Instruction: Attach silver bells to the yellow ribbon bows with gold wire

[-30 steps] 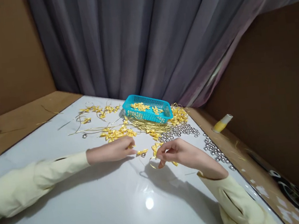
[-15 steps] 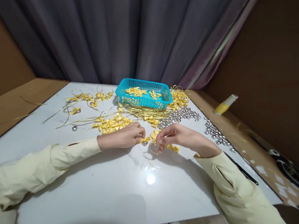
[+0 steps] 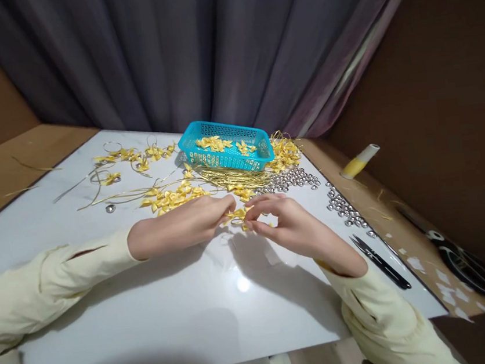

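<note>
Over the middle of the white board, my left hand [image 3: 202, 214] pinches a small yellow ribbon bow [image 3: 238, 213] between thumb and forefinger. Facing it from the right, my right hand [image 3: 289, 223] is closed at the fingertips on a thin gold cord [image 3: 236, 222], which curves in a small loop by the bow. The fingers partly hide where bow and cord meet. Just behind my left hand lies a pile of yellow ribbon bows [image 3: 172, 197]. Silver heart-like beads [image 3: 286, 180] are spread behind my right hand.
A turquoise basket [image 3: 227, 161] holding yellow bows stands at the back, a bundle of gold cords [image 3: 233, 177] before it. Black thread snips [image 3: 383, 262] lie on the board's right side. Black-handled scissors [image 3: 471, 267] and a yellow-and-white tube [image 3: 360, 161] are farther right.
My hands have come closer together, the right one moving left with the gold cord up to the bow. The view has shifted slightly, and the snips now show fully.
</note>
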`<act>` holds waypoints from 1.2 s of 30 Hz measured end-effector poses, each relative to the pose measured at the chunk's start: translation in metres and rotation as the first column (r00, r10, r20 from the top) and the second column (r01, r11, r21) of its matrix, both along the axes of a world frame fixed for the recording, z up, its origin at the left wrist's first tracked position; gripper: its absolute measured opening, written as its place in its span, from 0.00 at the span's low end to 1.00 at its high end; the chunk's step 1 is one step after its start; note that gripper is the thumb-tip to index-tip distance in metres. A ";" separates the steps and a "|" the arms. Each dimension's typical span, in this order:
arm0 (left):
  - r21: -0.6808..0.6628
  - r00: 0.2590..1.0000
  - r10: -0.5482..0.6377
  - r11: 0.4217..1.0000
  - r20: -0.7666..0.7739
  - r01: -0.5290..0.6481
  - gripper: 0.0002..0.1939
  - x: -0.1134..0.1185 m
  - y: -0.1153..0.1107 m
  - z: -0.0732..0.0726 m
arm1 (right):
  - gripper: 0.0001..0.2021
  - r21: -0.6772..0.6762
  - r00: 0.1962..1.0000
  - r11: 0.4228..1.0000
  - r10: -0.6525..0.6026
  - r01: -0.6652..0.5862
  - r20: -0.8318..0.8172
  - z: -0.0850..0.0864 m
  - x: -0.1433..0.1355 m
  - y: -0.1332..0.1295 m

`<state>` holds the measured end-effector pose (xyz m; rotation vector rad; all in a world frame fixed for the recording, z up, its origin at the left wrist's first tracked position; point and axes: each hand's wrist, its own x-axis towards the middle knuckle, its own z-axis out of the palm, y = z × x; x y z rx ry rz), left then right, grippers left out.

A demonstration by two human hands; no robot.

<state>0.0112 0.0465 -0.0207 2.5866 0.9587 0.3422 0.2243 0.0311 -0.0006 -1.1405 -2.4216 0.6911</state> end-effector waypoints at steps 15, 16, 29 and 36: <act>-0.022 0.996 0.000 1.000 0.094 0.002 0.05 0.005 -0.011 0.015 | 0.08 0.064 0.995 0.995 -0.069 0.074 -0.078 -0.002 -0.003 -0.009; -0.024 0.994 0.017 1.000 0.112 -0.015 0.06 0.005 -0.011 0.016 | 0.07 0.072 0.994 0.994 -0.075 0.081 -0.084 -0.002 -0.003 -0.009; -0.405 0.928 0.289 0.897 0.235 -0.177 0.17 0.015 -0.011 0.012 | 0.07 0.090 0.985 0.984 -0.146 0.154 -0.087 0.003 -0.001 -0.014; -0.044 0.979 0.110 0.994 0.170 -0.104 0.19 0.017 -0.012 0.000 | 0.09 0.025 0.989 0.991 -0.131 0.133 -0.071 0.006 -0.003 -0.015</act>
